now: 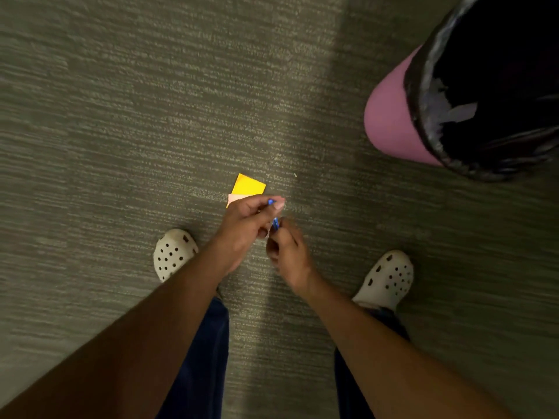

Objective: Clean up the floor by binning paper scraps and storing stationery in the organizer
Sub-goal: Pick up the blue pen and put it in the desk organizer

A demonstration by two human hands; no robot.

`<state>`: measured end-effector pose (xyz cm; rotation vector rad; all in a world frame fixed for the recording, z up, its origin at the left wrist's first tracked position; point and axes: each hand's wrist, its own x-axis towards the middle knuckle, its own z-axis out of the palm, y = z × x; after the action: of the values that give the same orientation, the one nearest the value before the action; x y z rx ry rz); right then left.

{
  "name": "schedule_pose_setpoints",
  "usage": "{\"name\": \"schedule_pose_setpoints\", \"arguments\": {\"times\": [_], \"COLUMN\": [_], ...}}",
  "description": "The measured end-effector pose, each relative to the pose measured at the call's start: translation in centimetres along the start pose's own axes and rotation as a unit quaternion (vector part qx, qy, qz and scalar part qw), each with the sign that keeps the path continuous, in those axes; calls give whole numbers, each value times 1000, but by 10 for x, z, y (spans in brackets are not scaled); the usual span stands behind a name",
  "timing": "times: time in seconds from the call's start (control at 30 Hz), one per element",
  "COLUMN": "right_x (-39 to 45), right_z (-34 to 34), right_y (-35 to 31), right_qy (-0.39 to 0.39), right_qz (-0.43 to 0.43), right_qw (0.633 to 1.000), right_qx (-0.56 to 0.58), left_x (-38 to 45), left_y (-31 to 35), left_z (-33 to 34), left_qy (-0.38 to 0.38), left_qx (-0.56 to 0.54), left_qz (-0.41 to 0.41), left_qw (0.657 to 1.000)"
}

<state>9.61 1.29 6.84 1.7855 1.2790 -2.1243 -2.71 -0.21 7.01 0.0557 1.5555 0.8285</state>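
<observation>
My left hand (pixel 246 226) and my right hand (pixel 289 252) meet low over the carpet, both pinching a small blue item (pixel 273 213) whose shape I cannot make out. Just beyond my left hand a yellow sticky-note pad (pixel 248 186) lies on the floor, with a pale pink note (pixel 233 199) partly hidden under it and my fingers. A pink bin (pixel 390 116) lined with a black bag stands at the upper right; a few paper scraps (pixel 456 111) show inside it.
Grey-green carpet (pixel 121 116) covers the whole floor. My two feet in white perforated clogs, the left foot (pixel 172 252) and the right foot (pixel 388 276), stand on either side of my hands. The organizer is out of view.
</observation>
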Motion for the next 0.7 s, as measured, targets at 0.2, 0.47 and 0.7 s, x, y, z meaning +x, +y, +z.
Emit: {"name": "schedule_pose_setpoints", "arguments": {"times": [0.2, 0.47, 0.7], "right_x": [-97, -218, -325], "right_z": [-94, -195, -270], "right_y": [-96, -254, -304], "right_qy": [180, 224, 304], "right_qz": [-123, -195, -289], "right_qw": [974, 893, 899], "right_qx": [-54, 337, 124], "left_x": [-71, -195, -257], "left_y": [95, 229, 309], "left_z": [40, 114, 226], "left_qy": [63, -59, -188], "left_qx": [-166, -32, 251], "left_qz": [33, 138, 291], "left_qw": [984, 988, 904]}}
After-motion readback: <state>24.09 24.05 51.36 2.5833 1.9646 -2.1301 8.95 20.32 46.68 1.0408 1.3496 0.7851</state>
